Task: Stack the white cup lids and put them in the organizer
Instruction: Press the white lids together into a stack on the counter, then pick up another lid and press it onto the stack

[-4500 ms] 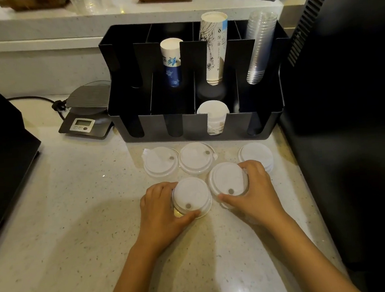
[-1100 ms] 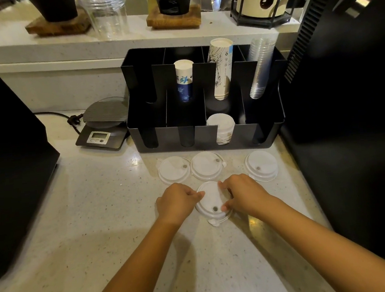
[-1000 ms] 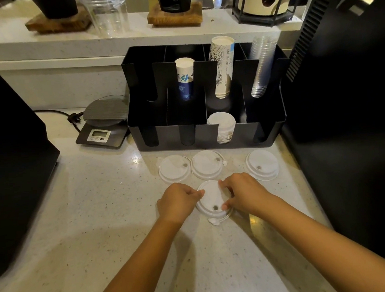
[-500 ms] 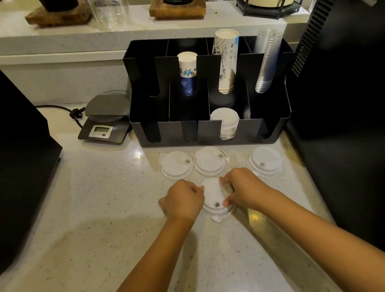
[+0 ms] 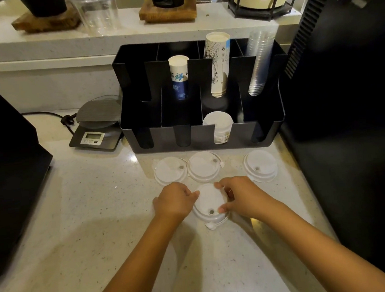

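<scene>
Left hand (image 5: 175, 203) & right hand (image 5: 240, 196) both curl around one small pile of white cup lids (image 5: 210, 202) – fingers (image 5: 221, 185) pinching its rim from 9 and 3 o'clock, thumb of the right near the round sip hole. The pile sits flat on the counter (image 5: 88, 213), a pale speckled stone w/ a glossy sheen; a little plug tab sticks out at its 6 o'clock edge.

Three more lids lie loose past the hands: left lid (image 5: 171, 170) at 11 o'clock, middle lid (image 5: 204, 166) at 12, touching or nearly so; right lid (image 5: 261, 169) at 1–2 o'clock, apart from the others. All thin, round, matte plastic w/ raised rims.

Further at 12 o'clock, the black organizer (image 5: 244, 132) – boxy, slotted front, thin dividers. Its front compartment, 2nd from right, holds a stack of white lids (image 5: 218, 126) on edge. Back compartments: short blue-print paper cups (image 5: 179, 77), tall printed paper cups (image 5: 218, 62), ribbed clear plastic cups (image 5: 258, 63).

At 10 o'clock, a grey digital scale (image 5: 97, 128) w/ round plate.
</scene>
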